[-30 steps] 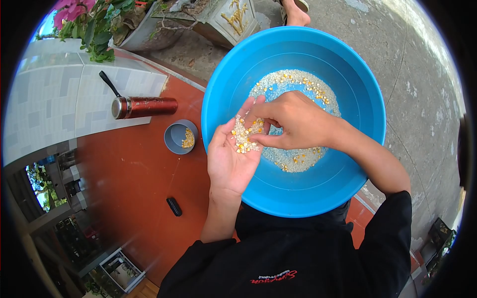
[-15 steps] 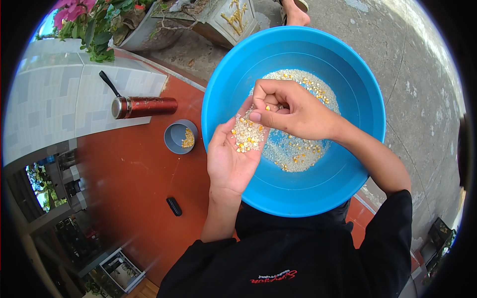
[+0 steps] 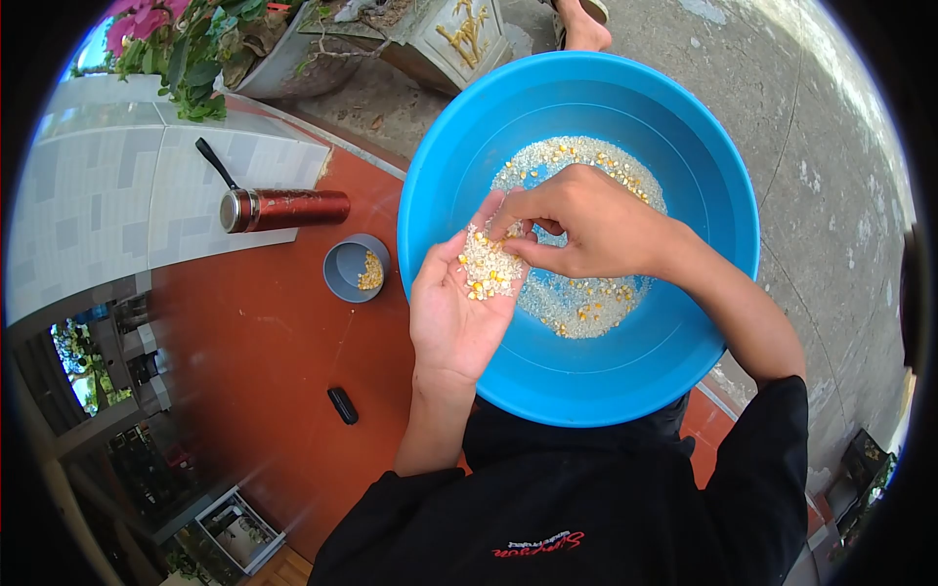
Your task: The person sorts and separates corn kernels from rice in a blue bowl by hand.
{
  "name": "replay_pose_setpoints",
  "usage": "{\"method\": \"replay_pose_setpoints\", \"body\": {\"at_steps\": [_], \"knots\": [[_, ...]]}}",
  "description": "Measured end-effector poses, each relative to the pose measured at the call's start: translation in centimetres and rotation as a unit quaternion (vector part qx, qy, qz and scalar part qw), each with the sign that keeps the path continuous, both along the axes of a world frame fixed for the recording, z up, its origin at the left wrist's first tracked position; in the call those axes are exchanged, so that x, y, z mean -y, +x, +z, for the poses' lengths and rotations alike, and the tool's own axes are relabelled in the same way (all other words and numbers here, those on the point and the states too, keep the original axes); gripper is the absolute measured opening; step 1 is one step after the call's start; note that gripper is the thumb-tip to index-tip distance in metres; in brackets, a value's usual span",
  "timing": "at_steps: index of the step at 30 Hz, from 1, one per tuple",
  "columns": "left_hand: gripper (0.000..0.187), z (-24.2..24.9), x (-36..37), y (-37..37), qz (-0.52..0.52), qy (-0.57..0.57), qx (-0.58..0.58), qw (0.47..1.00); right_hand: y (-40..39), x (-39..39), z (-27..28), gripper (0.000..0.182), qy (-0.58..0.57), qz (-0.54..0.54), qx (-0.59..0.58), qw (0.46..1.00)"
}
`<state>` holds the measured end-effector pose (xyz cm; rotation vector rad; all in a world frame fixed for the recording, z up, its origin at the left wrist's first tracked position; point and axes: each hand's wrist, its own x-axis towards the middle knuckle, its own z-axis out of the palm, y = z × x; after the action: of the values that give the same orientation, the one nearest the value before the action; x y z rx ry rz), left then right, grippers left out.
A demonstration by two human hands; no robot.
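Note:
My left hand (image 3: 454, 322) is palm up over the left side of a big blue basin (image 3: 586, 391), cupped under a small heap of broken rice grains with yellow corn kernels (image 3: 489, 269). Above it, my right hand (image 3: 596, 225) has its fingers curled, and the thumb and index fingertips touch the grains close together. Whatever lies between those fingertips is hidden. More pale grain mixed with corn kernels (image 3: 591, 313) covers the basin's bottom beneath both hands.
Left of the basin, a small grey bowl (image 3: 337, 278) with some corn kernels stands on the red floor (image 3: 274, 361). A red thermos (image 3: 298, 209) lies beyond it, a small black case (image 3: 342, 405) nearer. Planters (image 3: 430, 44) and someone's foot (image 3: 584, 29) are at the far side.
My right hand has lowered its fingertips into the grains on my left palm, the index finger reaching further left. My left hand has barely moved.

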<state>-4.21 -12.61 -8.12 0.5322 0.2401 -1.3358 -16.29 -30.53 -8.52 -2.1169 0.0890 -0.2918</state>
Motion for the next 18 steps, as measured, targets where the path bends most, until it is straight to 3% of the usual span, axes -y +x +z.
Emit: {"method": "replay_pose_setpoints", "body": {"at_steps": [7, 10, 13, 16, 18], "knots": [[0.055, 0.2, 0.1, 0.0, 0.007, 0.006, 0.009, 1.000, -0.1, -0.3, -0.5, 0.018, -0.030, -0.001, 0.024, 0.999], [0.056, -0.2, -0.2, 0.0, 0.020, 0.006, -0.005, 1.000, -0.2, -0.2, 0.7, 0.014, 0.059, -0.015, -0.025, 0.998], [0.058, 0.4, 0.2, -0.3, 0.021, 0.003, 0.005, 1.000, 0.7, -0.4, -2.2, 0.014, 0.237, -0.091, 0.092, 0.963], [0.058, 0.2, 0.1, -0.1, 0.009, -0.028, -0.020, 0.999, -0.1, 1.2, -0.3, 0.019, 0.398, -0.083, -0.035, 0.913], [0.058, 0.2, 0.1, 0.0, 0.009, -0.025, -0.027, 0.999, -0.1, 1.3, 0.5, 0.031, 0.407, -0.093, -0.061, 0.907]]}}
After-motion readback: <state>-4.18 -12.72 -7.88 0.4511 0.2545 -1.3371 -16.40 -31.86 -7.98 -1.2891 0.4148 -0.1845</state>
